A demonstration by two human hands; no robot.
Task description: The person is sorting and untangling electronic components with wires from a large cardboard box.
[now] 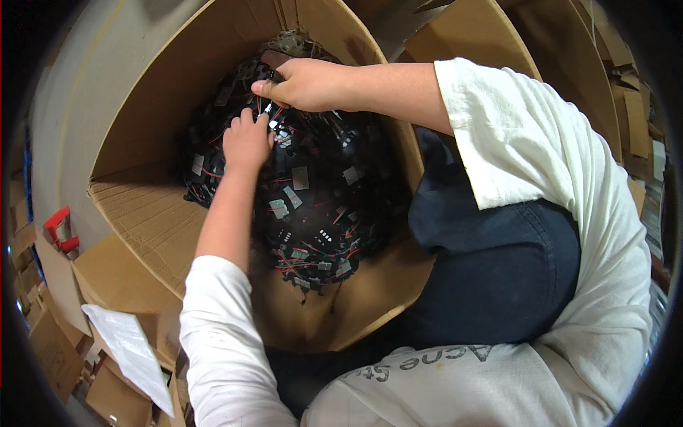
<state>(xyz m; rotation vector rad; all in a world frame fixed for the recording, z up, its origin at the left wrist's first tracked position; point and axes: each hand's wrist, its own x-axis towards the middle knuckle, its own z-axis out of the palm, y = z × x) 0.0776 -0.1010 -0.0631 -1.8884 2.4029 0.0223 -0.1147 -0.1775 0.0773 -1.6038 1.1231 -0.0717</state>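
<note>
A large cardboard box (135,153) stands in front of me with a heap of small black parts (313,153) inside. Thin red, green and white wires and small metal plates show among them. Over the far side of the heap, my right hand (306,84) is closed around a black part with wires (269,74), its thumb lying along it. My left hand (245,142) rests on the heap just nearer, fingers spread and thumb apart from the index finger. A small white connector (268,108) lies by its index fingertip. What is under the left palm is hidden.
Another open cardboard box (469,35) stands to the right of mine. At the left, a red-handled tool (61,229) lies beside flattened cardboard (121,277). A white translucent sheet or bag (128,349) lies at the lower left. My knee presses near the box's right wall.
</note>
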